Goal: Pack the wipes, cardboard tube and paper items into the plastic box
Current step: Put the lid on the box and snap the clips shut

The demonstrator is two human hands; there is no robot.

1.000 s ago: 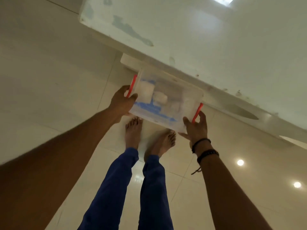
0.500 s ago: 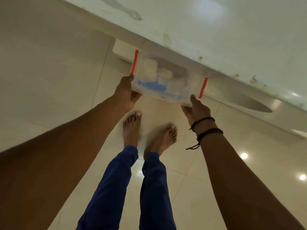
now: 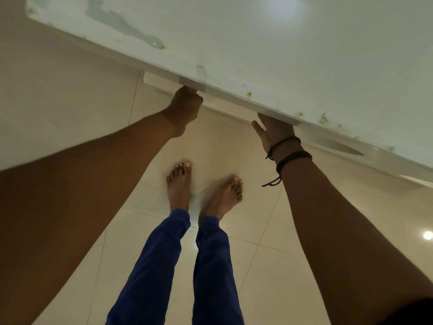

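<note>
Head view: a person stands barefoot on a tiled floor [image 3: 70, 95], both arms stretched toward the underside of a white table [image 3: 281, 43] whose chipped front edge runs diagonally from upper left to lower right. The left hand [image 3: 186, 107] reaches under that edge, fingers curled, their tips hidden by the tabletop. The right hand [image 3: 274, 131], black bracelets [image 3: 289, 153] at the wrist, also reaches beneath the edge, thumb spread to the side; its fingers are out of sight. Whether either hand grips anything cannot be told. The plastic box and its contents are not visible; only a pale slab [image 3: 155, 82] shows below the table edge, just left of the left hand. Both feet [image 3: 179, 184] rest on open floor between the arms, blue trousers [image 3: 210, 266] below them. Bare tiles lie to the left and right.
</note>
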